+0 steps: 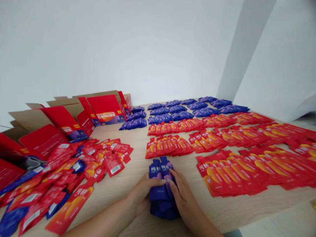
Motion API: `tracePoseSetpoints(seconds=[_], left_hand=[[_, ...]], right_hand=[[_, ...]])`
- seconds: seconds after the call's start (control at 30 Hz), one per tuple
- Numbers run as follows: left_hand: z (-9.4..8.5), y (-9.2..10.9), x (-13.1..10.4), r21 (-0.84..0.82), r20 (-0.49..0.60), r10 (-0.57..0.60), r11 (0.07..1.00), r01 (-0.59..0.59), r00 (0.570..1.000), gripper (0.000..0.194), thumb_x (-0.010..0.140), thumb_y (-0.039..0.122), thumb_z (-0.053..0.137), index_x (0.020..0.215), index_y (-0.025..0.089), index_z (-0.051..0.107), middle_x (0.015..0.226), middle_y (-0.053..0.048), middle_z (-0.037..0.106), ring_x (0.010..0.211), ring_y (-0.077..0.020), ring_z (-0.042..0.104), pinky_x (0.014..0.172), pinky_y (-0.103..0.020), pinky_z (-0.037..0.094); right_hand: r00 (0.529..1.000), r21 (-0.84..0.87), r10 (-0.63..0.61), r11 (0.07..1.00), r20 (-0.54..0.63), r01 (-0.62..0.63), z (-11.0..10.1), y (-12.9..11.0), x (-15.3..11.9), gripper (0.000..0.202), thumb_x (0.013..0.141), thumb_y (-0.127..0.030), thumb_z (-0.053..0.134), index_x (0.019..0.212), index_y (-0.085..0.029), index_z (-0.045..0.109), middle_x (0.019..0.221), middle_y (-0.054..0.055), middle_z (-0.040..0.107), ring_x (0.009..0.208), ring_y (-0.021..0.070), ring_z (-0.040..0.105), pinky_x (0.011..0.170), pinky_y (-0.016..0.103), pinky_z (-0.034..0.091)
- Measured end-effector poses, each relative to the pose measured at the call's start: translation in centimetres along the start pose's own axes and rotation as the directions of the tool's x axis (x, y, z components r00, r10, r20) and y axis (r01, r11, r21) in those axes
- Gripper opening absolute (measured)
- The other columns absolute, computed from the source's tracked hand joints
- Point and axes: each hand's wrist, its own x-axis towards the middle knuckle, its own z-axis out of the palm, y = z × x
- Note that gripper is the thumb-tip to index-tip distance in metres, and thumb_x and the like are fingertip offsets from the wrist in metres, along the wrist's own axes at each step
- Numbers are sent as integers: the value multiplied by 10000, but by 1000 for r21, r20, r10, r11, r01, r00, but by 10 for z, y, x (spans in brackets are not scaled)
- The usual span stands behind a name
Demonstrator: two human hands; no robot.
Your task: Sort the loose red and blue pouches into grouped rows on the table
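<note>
A stack of dark blue pouches [161, 194] with white lettering and purple fruit pictures is between my two hands near the table's front edge. My left hand [144, 191] grips its left side, thumb laid across the top pouch. On the right side my right hand [181, 189] presses its fingers and thumb against the stack. The upper pouches sit in two overlapping columns; more lie beneath, partly hidden. Fanned rows of red pouches [170, 146] start just beyond the stack. To the left spreads a loose heap of red pouches [66, 177] with some blue ones mixed in.
Open red cartons [105, 108] with brown inner flaps stand along the left and back left. Fanned groups of blue pouches [158, 110] lie in rows at the back. More red rows [229, 171] cover the right side of the wooden table [133, 141]. A white wall rises behind.
</note>
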Motion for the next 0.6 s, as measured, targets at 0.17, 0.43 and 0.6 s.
tracePoseSetpoints(seconds=[0.17,0.43,0.6], left_hand=[[4,-16,10,-24,26,70,997,-69,997,383,510,146,756,887,151,683,773,-48,723,697,-197,675,696,-284,512],[0,-27,24,22,-51,170,985,-169,984,457,448,224,799,876,142,662,763,-62,718,672,-205,652,667,-302,495],[-10,-34,21,102,-20,293,952,-290,956,502,506,265,780,972,159,625,807,-78,723,733,-255,666,712,-350,513]], right_hand=[[999,50,-32,998,26,31,4,20,3,491,927,-431,389,1358,-204,446,1496,82,335,1379,220,291,1142,414,258],[980,15,-159,987,-123,162,28,39,-1,454,910,-299,371,1342,-195,461,1472,107,372,1367,230,317,1126,411,282],[991,91,-27,995,-128,39,18,34,3,640,855,-293,469,1453,-189,267,1480,118,353,1370,245,310,1110,413,309]])
